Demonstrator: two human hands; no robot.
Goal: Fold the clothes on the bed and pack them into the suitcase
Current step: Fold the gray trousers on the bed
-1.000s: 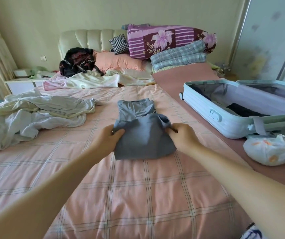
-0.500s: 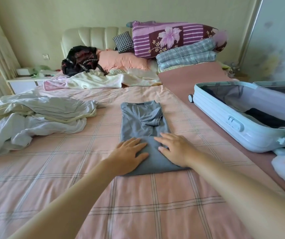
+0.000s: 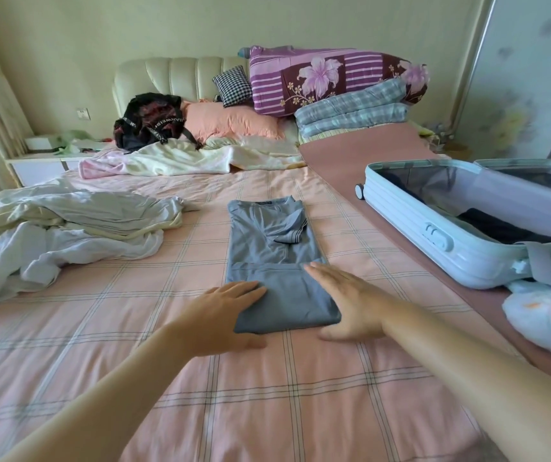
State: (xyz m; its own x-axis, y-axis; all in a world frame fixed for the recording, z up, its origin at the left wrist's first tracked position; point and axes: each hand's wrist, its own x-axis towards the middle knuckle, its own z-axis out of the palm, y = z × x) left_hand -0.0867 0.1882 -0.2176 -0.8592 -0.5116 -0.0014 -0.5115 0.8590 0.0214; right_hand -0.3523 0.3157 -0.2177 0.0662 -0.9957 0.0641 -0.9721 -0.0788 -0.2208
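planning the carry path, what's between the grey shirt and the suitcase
Head view: only bare checked sheet and a plain pink cover lie between the grey shirt and the suitcase.

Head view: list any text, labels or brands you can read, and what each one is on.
"MARWEISI", perhaps: white capitals on the bag strap, tilted and blurred, so not certain.
Unreadable: the neck label of the shirt, too small.
Unreadable: orange print on the plastic bag, blurred.
No lettering shows on the suitcase.
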